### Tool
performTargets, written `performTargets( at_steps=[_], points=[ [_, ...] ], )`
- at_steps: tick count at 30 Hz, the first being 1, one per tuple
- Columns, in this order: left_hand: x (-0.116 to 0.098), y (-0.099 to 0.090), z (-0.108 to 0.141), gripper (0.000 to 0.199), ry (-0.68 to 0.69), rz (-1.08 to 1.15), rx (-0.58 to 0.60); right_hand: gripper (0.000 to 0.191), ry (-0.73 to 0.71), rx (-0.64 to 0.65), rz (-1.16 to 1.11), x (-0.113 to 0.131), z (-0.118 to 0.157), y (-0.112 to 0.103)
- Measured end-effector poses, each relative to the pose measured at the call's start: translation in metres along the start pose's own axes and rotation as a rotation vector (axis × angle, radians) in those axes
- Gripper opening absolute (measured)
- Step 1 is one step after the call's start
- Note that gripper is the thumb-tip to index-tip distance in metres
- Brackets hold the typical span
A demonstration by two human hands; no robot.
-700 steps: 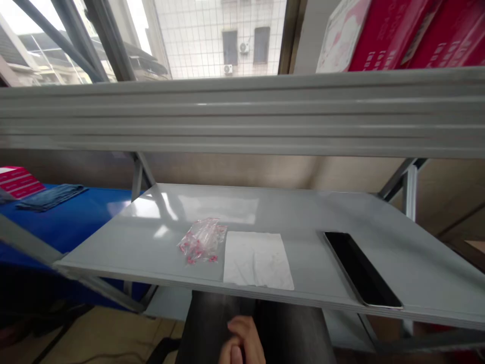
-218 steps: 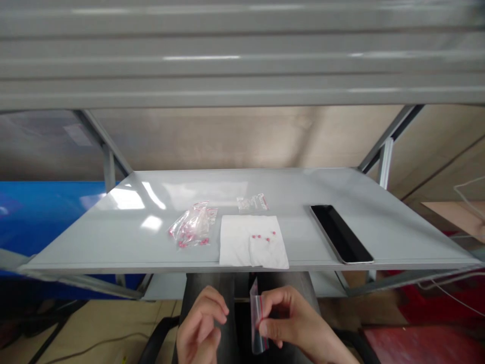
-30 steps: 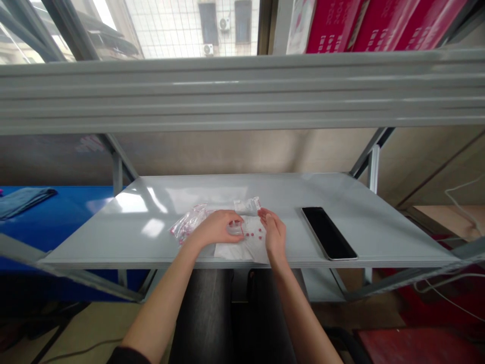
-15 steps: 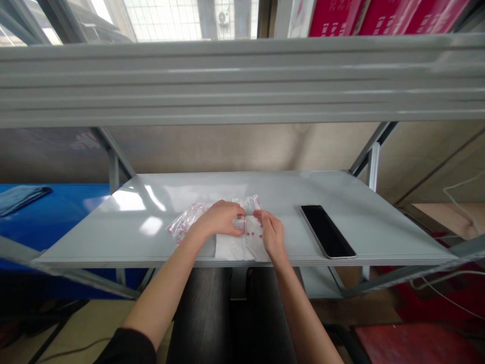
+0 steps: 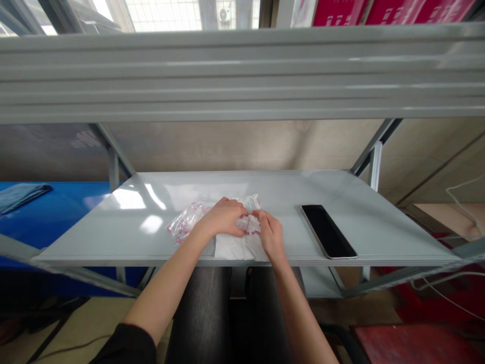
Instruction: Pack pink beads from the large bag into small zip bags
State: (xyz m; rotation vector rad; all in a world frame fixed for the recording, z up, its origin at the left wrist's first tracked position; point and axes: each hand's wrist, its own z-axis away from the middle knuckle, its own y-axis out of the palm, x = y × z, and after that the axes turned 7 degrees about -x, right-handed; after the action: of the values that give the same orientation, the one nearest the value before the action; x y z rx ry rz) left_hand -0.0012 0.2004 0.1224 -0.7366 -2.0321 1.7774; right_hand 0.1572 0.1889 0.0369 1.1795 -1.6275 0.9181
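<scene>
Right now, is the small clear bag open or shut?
Cannot tell: the bag sits between the left hand and right hand, its top too blurred.

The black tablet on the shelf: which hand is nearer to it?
Right. The right hand is just left of the black tablet; the left hand is farther left, beyond the right hand.

A grey metal shelving unit [image 5: 242,71] is set before a beige panel [image 5: 242,146], with a daylit window [image 5: 162,12] seen at upper left.
</scene>
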Motion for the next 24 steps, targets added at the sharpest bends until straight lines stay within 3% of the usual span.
performTargets(
  at_steps=[7,14,17,18,21,24],
  points=[
    [-0.007,-0.006,0.001,0.023,0.027,-0.039,-0.025,0.042,0.023,-0.014,-0.043,-0.001,0.001,0.000],
    [-0.009,-0.016,0.020,0.026,0.032,0.022,-0.147,0.039,0.043,-0.105,-0.176,0.004,0.002,-0.005],
    [-0.016,-0.016,0.041,0.039,-0.004,0.133,-0.303,0.032,0.035,-0.143,-0.216,0.020,0.012,-0.014],
    [-0.020,-0.013,0.048,0.041,-0.024,0.233,-0.418,0.029,0.035,-0.129,-0.230,0.026,0.017,-0.018],
    [-0.034,-0.002,0.064,0.046,-0.044,0.429,-0.669,0.025,0.032,-0.012,-0.290,0.046,0.036,-0.026],
    [-0.049,0.010,0.072,0.051,-0.062,0.444,-0.795,0.033,0.011,0.111,-0.309,0.061,0.057,-0.029]
  ],
)
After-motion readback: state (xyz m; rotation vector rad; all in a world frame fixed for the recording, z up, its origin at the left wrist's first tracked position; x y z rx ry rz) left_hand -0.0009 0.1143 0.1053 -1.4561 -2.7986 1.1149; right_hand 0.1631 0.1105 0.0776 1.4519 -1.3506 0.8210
